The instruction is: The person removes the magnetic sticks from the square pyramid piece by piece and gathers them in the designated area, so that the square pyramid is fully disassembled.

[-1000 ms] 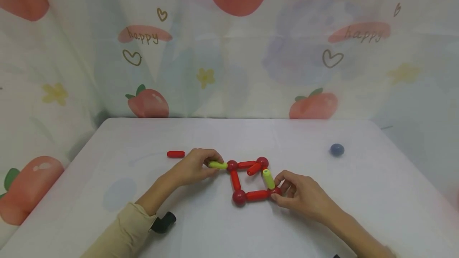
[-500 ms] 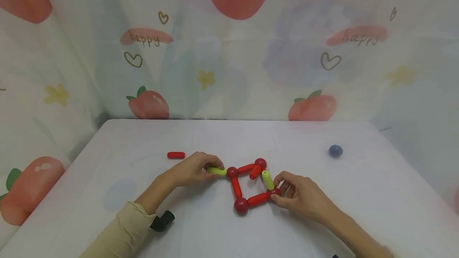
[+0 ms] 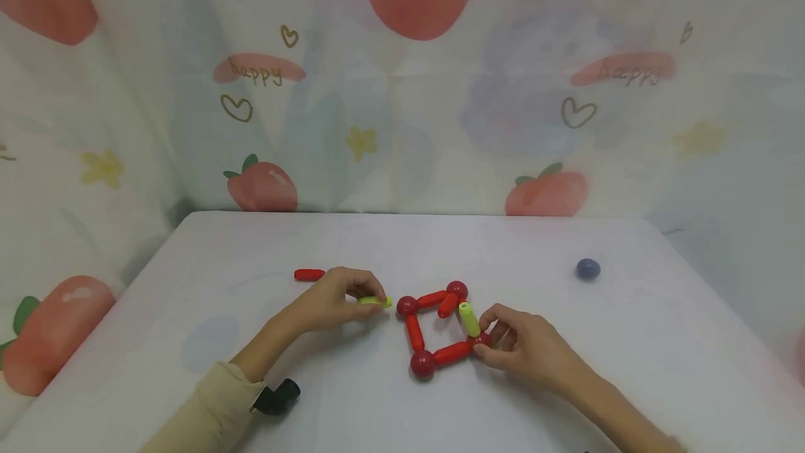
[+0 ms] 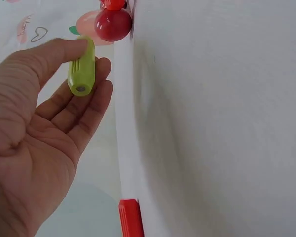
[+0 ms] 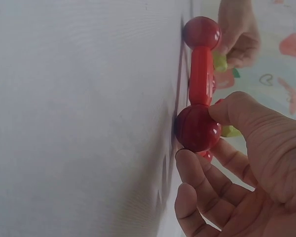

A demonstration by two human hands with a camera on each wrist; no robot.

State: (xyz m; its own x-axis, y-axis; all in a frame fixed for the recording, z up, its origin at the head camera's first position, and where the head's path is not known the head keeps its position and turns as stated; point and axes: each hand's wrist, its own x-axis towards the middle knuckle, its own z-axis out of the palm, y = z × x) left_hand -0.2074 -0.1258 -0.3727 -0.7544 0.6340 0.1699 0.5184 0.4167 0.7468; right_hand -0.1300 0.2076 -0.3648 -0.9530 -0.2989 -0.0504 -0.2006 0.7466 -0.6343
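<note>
White table (image 3: 189, 285), printed curtain (image 3: 126, 124) behind. Entries run left to right.

Loose red rod (image 3: 309, 275) lies at 10 o'clock of the left hand (image 3: 327, 299), apart from it. Its end also shows at the bottom of the left wrist view.

Left hand pinches a green rod (image 3: 375, 300) between thumb and fingertips; the fingers are curled round it. Change: half a second ago this rod's tip touched the near-left red ball (image 3: 407, 305); now a clear gap lies between them, with the rod at 9 o'clock of the ball. Judgement: the rod has come off the frame, so the joint is undone, whether by pull or slip I cannot tell.

Frame (image 3: 440, 331): four red balls joined by red rods in a skewed square, lying on the table. One short red rod (image 3: 448, 304) leans inward from the far ball (image 3: 457, 290). A second green rod (image 3: 468, 319) stands tilted on the right ball (image 5: 197, 128).

Right hand (image 3: 522, 344) clamps that right ball between thumb and fingers, at 3 o'clock of the frame. The frame is more skewed than a second ago.

Blue ball (image 3: 588, 269) sits well apart at 2 o'clock of the right hand, untouched.
</note>
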